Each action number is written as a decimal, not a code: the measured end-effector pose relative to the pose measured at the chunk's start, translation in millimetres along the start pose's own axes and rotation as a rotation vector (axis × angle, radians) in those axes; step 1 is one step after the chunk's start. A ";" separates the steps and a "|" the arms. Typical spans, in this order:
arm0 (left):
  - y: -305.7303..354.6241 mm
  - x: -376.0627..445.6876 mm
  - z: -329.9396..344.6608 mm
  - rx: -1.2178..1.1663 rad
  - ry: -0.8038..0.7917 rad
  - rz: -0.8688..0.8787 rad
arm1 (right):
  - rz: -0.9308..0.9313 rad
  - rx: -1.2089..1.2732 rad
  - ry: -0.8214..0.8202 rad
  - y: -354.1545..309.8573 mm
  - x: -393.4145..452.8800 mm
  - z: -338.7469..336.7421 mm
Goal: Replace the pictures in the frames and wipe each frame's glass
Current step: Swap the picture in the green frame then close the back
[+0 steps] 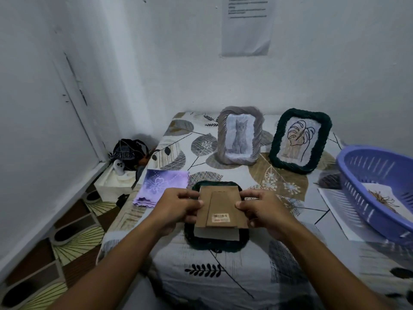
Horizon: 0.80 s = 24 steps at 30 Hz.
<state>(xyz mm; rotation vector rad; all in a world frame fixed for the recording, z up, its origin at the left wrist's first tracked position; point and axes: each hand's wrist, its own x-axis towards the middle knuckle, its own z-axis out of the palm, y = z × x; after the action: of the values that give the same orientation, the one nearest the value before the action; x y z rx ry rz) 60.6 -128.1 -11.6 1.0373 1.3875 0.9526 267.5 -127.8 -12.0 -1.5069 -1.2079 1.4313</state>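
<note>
Midway: both hands, left hand (178,205) and right hand (263,209), fingers gripping cardboard backing (220,209) over face-down green frame (214,241); two frames standing, wiping apparently pending

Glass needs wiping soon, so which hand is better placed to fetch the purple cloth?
Left. The left hand sits nearest the purple patterned cloth, which lies just beside it at the table's left edge. The right hand would have to cross over the brown cardboard backing.

Single head-worn wide-angle view, aimed forward and down over the desk (223,276) toward the wall corner; both forearms seen close, edges bowed by distortion.
</note>
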 end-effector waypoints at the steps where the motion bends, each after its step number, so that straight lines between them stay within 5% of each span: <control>1: -0.5 0.9 -1.5 -0.004 -0.002 -0.002 | -0.003 -0.019 -0.003 0.4 1.1 0.9; 24: -1.3 10.3 -1.9 -0.007 -0.022 -0.030 | 0.021 0.006 0.008 9.9 19.5 3.1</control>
<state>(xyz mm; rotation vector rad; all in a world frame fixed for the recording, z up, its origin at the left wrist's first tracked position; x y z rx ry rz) 58.5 -118.6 -15.7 1.0167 1.3771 0.9211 264.8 -112.5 -27.8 -1.5242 -1.1851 1.4402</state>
